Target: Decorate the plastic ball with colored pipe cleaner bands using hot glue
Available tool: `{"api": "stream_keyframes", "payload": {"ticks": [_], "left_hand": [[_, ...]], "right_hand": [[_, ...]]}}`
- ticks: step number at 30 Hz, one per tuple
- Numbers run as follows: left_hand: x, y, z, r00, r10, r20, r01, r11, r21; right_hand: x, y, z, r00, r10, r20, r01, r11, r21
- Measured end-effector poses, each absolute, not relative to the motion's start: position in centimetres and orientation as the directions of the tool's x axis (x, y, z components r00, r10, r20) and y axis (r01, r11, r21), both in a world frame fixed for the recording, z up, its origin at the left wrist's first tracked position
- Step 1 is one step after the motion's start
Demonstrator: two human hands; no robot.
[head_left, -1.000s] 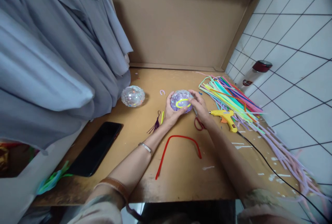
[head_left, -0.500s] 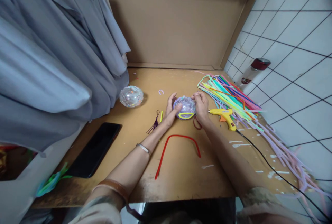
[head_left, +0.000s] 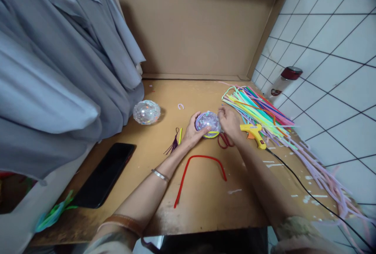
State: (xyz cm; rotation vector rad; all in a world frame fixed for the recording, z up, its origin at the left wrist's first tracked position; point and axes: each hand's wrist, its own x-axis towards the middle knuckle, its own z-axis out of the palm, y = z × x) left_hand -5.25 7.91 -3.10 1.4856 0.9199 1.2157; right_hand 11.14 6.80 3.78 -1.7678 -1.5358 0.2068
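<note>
A clear ball wrapped in purple fuzzy strands (head_left: 206, 120) rests in my left hand (head_left: 192, 131), whose fingers curl round its left side with the thumb across its front. A yellow fuzzy strip (head_left: 212, 134) curves along the ball's lower edge. At the ball's right side is my right hand (head_left: 230, 122), its fingers bent and pinched together; whatever they hold is hidden. Below its wrist, the red handles of scissors (head_left: 223, 141) show on the table. A yellow glue gun (head_left: 254, 133) lies just right of that hand. Nearer me is a bent red pipe cleaner (head_left: 203, 156).
Another clear ball (head_left: 147, 112) sits left, by the grey curtain (head_left: 73, 69). A dark tassel (head_left: 174, 143) and short yellow piece (head_left: 180, 135) lie beside my left wrist. A phone (head_left: 104, 175) is front left. Coloured pipe cleaners (head_left: 255, 107) and a jar (head_left: 283, 83) line the right.
My right hand has drawn slightly away from the ball's top edge and turned, with its fingers more curled. More of the scissors' handles shows. My left hand still holds the ball.
</note>
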Motion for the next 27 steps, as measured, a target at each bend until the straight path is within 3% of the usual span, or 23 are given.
{"api": "stream_keyframes", "payload": {"ticks": [2,4,7,10,15,19,24,27], "left_hand": [[-5.3,7.9,-3.0,0.208,0.948,0.24,0.01,-0.248,0.969],[-5.5,7.9,-3.0,0.215,0.933,0.29,0.002,-0.297,0.955],[-5.6,7.9,-3.1,0.248,0.897,0.365,-0.041,-0.367,0.929],[-5.7,8.0,-3.2,0.28,0.895,0.348,-0.083,-0.339,0.937],[-5.7,8.7,-3.4,0.117,0.923,0.366,-0.167,-0.345,0.923],[-5.5,9.2,-3.4,0.121,0.918,0.378,-0.18,-0.355,0.918],[-5.4,9.0,-3.3,0.129,0.892,0.432,-0.142,-0.415,0.899],[-5.4,8.6,-3.2,0.095,0.874,0.477,-0.135,-0.463,0.876]], "right_hand": [[10.9,6.4,4.1,0.151,0.954,0.259,0.863,0.001,-0.506],[10.7,6.3,4.1,0.117,0.953,0.279,0.883,0.029,-0.468],[10.8,6.7,3.5,0.122,0.909,0.398,0.843,0.117,-0.526],[11.1,7.2,2.3,0.158,0.873,0.46,0.792,0.166,-0.587],[11.2,7.2,2.2,0.211,0.826,0.523,0.756,0.201,-0.623],[10.4,6.2,4.2,0.202,0.757,0.621,0.709,0.325,-0.626],[9.1,2.7,4.7,0.017,0.797,0.603,0.674,0.437,-0.596],[8.5,-0.8,2.6,-0.218,0.827,0.519,0.729,0.492,-0.476]]}}
